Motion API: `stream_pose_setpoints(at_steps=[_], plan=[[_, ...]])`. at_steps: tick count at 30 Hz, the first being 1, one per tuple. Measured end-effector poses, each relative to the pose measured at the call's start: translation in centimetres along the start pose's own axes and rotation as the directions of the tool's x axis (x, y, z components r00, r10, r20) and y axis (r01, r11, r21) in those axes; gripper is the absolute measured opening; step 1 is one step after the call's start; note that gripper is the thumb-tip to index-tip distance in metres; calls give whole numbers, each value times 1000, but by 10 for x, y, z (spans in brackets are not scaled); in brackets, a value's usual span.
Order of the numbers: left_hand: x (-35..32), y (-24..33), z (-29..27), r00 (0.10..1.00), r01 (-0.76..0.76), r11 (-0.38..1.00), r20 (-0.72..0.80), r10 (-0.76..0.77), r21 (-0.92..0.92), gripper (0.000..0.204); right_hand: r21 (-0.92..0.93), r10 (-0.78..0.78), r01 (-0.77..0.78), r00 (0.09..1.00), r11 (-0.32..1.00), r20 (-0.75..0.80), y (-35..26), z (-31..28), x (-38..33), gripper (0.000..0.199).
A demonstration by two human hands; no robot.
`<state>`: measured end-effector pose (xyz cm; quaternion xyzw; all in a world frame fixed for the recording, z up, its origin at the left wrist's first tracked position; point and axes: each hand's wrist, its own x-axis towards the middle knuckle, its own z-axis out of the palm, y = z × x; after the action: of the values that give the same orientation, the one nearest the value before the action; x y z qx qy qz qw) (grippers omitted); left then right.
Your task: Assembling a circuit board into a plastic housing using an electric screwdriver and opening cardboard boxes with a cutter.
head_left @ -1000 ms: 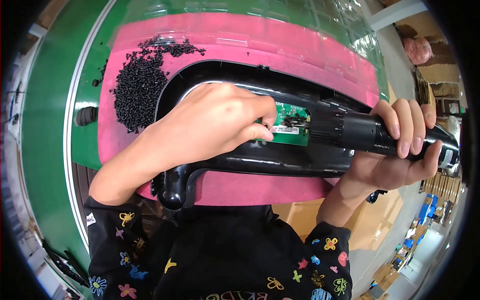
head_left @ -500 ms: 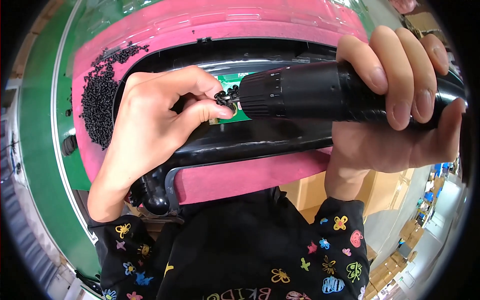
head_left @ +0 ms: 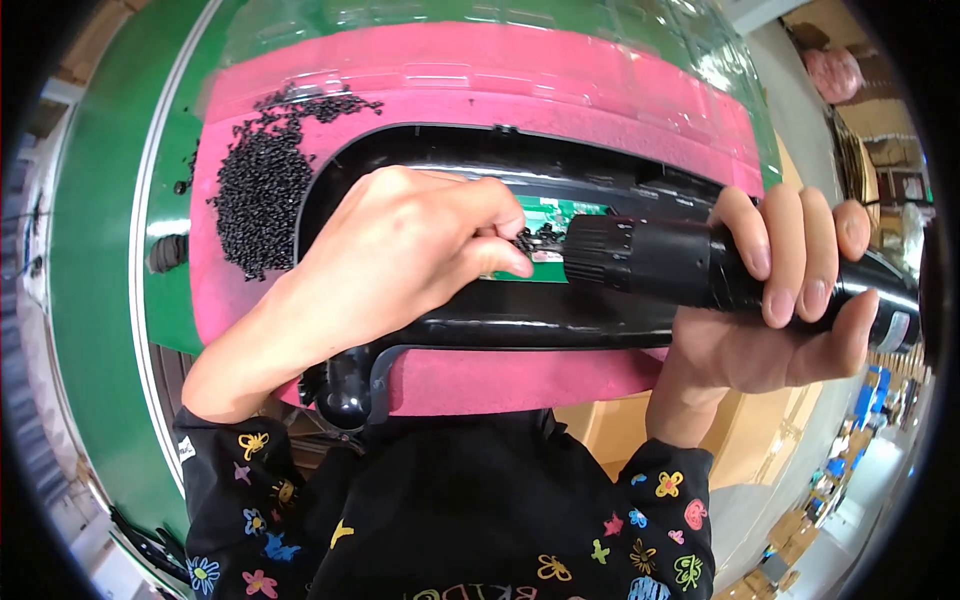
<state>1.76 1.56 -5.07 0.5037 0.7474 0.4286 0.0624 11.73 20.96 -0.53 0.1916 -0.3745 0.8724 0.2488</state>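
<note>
Black electric screwdriver (head_left: pixel 700 265): lies roughly level, nose toward the person's left, barrel wrapped by the right hand (head_left: pixel 775 310). Four fingers curl over the top, thumb underneath; grip closed tight around the body. The ribbed nose sits just right of the left hand's fingertips.

Left hand (head_left: pixel 400 255): fingers drawn together, thumb and forefinger pinching a small dark cluster of screws (head_left: pixel 530 240) at the tool's tip. Exact count of screws cannot be told. The tip itself is hidden behind the fingers and screws.

Directly under both hands: a green circuit board (head_left: pixel 555 212), only a strip visible between the left fingertips and the tool nose. A small pale rectangular label (head_left: pixel 547 256) sits on it just below the pinch; print too small to make out.

The board lies inside a black plastic housing (head_left: pixel 520 320), long and curved, with a rounded knob end below the left wrist.

Housing rests on a pink foam pad (head_left: pixel 500 90), which extends beyond the hands on the far side and beneath them on the near side.

Left of the left hand, on the pad: a loose heap of small black screws (head_left: pixel 260 185), some scattered toward the pad's far edge.

Beyond the pad: green work surface (head_left: pixel 100 250).

Below the right forearm: brown cardboard boxes (head_left: pixel 600 430).
</note>
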Motion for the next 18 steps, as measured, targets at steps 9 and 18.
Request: stream_pose_setpoints(at_steps=[9, 18], plan=[[4, 0, -4, 980, -158, 979, -99, 171, 132, 21, -64, -12, 9, 999, 998, -49, 8, 5, 0, 21], [8, -10, -32, 880, -84, 872, -374, 292, 482, 8, -285, -51, 100, 983, 953, 174, 10, -11, -4, 32]])
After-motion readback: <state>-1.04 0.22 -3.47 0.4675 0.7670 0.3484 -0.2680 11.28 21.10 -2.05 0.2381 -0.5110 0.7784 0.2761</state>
